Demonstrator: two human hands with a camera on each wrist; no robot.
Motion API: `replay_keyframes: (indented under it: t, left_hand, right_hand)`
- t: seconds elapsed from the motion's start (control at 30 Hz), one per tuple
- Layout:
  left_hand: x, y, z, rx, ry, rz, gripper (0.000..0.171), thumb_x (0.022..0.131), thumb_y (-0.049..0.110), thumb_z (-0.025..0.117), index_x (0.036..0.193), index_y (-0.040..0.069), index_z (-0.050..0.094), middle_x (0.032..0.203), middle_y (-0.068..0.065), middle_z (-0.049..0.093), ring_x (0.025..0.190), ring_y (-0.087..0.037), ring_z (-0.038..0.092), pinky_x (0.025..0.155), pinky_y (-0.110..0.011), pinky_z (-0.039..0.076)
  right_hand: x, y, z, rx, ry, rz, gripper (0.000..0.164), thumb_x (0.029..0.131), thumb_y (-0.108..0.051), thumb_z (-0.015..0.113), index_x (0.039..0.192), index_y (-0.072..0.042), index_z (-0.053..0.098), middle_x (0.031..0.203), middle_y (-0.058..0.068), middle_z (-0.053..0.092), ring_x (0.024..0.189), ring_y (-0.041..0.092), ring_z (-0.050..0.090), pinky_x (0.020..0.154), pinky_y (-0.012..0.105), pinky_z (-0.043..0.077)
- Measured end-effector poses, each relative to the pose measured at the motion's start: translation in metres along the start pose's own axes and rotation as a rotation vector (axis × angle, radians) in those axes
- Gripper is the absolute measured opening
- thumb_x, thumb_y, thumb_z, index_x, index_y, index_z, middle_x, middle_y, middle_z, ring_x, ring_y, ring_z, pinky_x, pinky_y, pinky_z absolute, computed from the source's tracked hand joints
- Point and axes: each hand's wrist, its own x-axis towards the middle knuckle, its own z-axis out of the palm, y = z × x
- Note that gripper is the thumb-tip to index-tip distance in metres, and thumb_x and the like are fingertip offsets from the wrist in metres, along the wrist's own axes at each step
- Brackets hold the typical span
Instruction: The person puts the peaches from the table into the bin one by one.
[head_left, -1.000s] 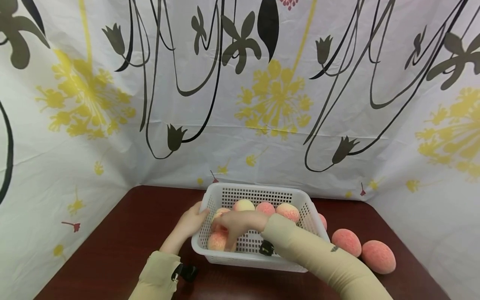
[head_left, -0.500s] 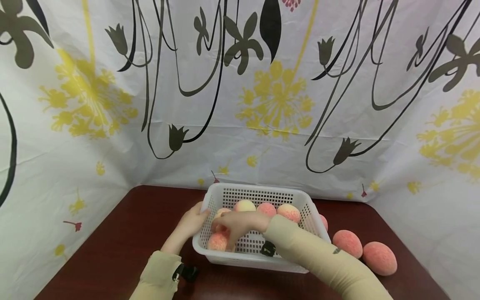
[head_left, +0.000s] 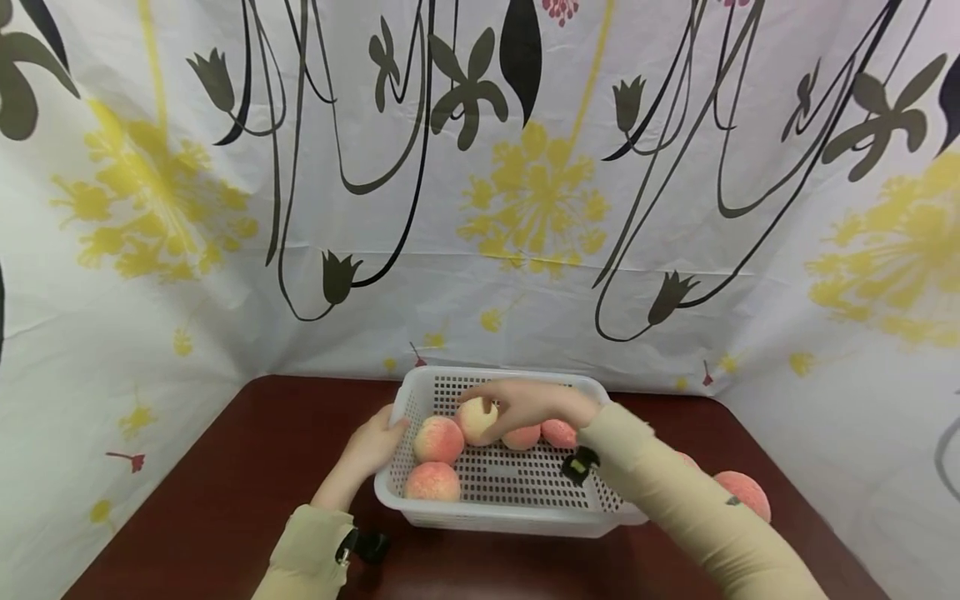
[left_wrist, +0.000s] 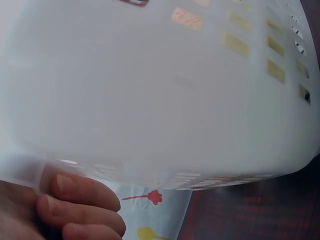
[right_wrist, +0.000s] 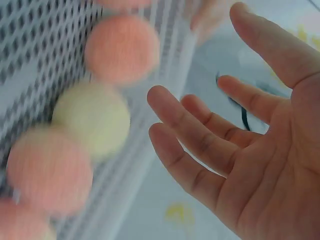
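A white plastic basket (head_left: 517, 518) stands on the table with several peaches inside. My left hand (head_left: 372, 444) holds its left rim, thumb over the edge; in the left wrist view its curled fingers (left_wrist: 85, 205) show under the rim. Two peaches lie along the left side: one in the corner (head_left: 432, 482) and a pink-and-yellow peach (head_left: 438, 439) behind it. A pale yellow peach (right_wrist: 92, 119) and other pinkish ones line the back. Over that back row hovers my right hand (head_left: 525, 404); the right wrist view shows its fingers spread, holding nothing, apart from the peaches.
To the right of the basket, a pink peach (head_left: 742, 493) lies on the dark red table (head_left: 225, 483), partly behind the right sleeve. Another (head_left: 686, 459) shows just above that sleeve. A flower-printed white sheet (head_left: 420, 225) hangs behind and at both sides.
My right hand has let go of the peach at the basket's left side and moved back and to the right. My left hand has stayed on the rim. The head view has shifted slightly.
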Motion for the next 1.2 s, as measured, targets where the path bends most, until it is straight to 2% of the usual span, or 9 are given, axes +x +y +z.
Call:
replay_keyframes:
  t: [0.23,0.3,0.47,0.53,0.6,0.7,0.83,1.0,1.2]
  left_hand:
    - [0.007,-0.003,-0.003,0.035,0.006,-0.019,0.053,0.103,0.024,0.045,0.148,-0.001,0.032,0.115,-0.022,0.063,0.078,-0.023,0.069,0.062,-0.037,0.056]
    - [0.007,-0.004,-0.003,0.031,0.009,-0.022,0.053,0.103,0.024,0.044,0.147,-0.001,0.033,0.115,-0.022,0.063,0.078,-0.023,0.069,0.062,-0.037,0.056]
    - [0.004,-0.007,-0.002,0.000,0.008,-0.024,0.052,0.103,0.023,0.043,0.147,-0.002,0.033,0.115,-0.023,0.062,0.080,-0.026,0.069,0.062,-0.038,0.057]
    - [0.003,-0.008,-0.002,-0.009,0.007,-0.023,0.052,0.103,0.023,0.043,0.147,-0.003,0.032,0.116,-0.024,0.062,0.083,-0.027,0.069,0.064,-0.039,0.057]
    - [0.002,-0.009,-0.002,-0.022,0.006,-0.025,0.052,0.103,0.022,0.044,0.147,-0.003,0.032,0.117,-0.024,0.061,0.084,-0.028,0.069,0.065,-0.040,0.057]
    - [0.001,-0.009,-0.002,-0.035,0.004,-0.026,0.052,0.103,0.021,0.044,0.147,-0.003,0.031,0.118,-0.025,0.061,0.086,-0.030,0.069,0.066,-0.041,0.057]
    - [0.001,-0.009,-0.003,-0.048,0.005,-0.029,0.052,0.103,0.022,0.044,0.147,-0.002,0.032,0.118,-0.026,0.060,0.086,-0.030,0.069,0.066,-0.041,0.057]
    - [0.002,-0.007,-0.003,-0.030,0.002,-0.011,0.051,0.103,0.022,0.044,0.147,-0.003,0.032,0.117,-0.025,0.061,0.085,-0.028,0.069,0.066,-0.040,0.057]
    - [0.005,-0.003,-0.006,-0.025,0.000,0.005,0.051,0.103,0.021,0.044,0.146,-0.004,0.033,0.115,-0.026,0.062,0.082,-0.028,0.069,0.065,-0.040,0.057]
  right_hand:
    - [-0.064,0.054,-0.032,0.009,0.155,0.150,0.054,0.091,-0.035,0.068,0.139,-0.015,0.053,0.109,0.005,0.060,0.103,0.025,0.060,0.084,0.042,0.050]
    - [-0.083,0.072,-0.034,0.021,0.186,0.175,0.052,0.093,-0.033,0.066,0.138,-0.010,0.053,0.107,0.004,0.061,0.098,0.025,0.061,0.080,0.041,0.050]
    - [-0.129,0.114,-0.031,0.018,0.252,0.208,0.048,0.093,-0.023,0.065,0.130,0.005,0.055,0.087,0.003,0.062,0.071,0.016,0.056,0.067,0.032,0.046]
    - [-0.147,0.128,-0.029,0.010,0.268,0.251,0.048,0.092,-0.023,0.067,0.127,0.007,0.056,0.081,0.003,0.061,0.069,0.017,0.055,0.065,0.032,0.046]
    - [-0.164,0.141,-0.028,-0.018,0.277,0.307,0.049,0.090,-0.026,0.069,0.125,0.007,0.058,0.085,0.004,0.062,0.077,0.019,0.058,0.069,0.033,0.047]
    - [-0.189,0.154,-0.025,-0.035,0.270,0.378,0.052,0.089,-0.027,0.071,0.123,0.010,0.058,0.100,0.017,0.064,0.092,0.033,0.061,0.077,0.044,0.049]
    - [-0.219,0.164,-0.021,-0.073,0.242,0.455,0.058,0.086,-0.029,0.073,0.122,0.014,0.056,0.119,0.032,0.056,0.112,0.051,0.051,0.087,0.058,0.045]
    - [-0.244,0.171,-0.010,-0.083,0.173,0.557,0.069,0.082,-0.033,0.076,0.127,0.014,0.052,0.126,0.036,0.050,0.117,0.057,0.043,0.089,0.062,0.041]
    - [-0.253,0.177,-0.001,-0.058,0.163,0.554,0.073,0.078,-0.026,0.079,0.129,0.015,0.048,0.123,0.039,0.049,0.114,0.057,0.045,0.087,0.061,0.044]
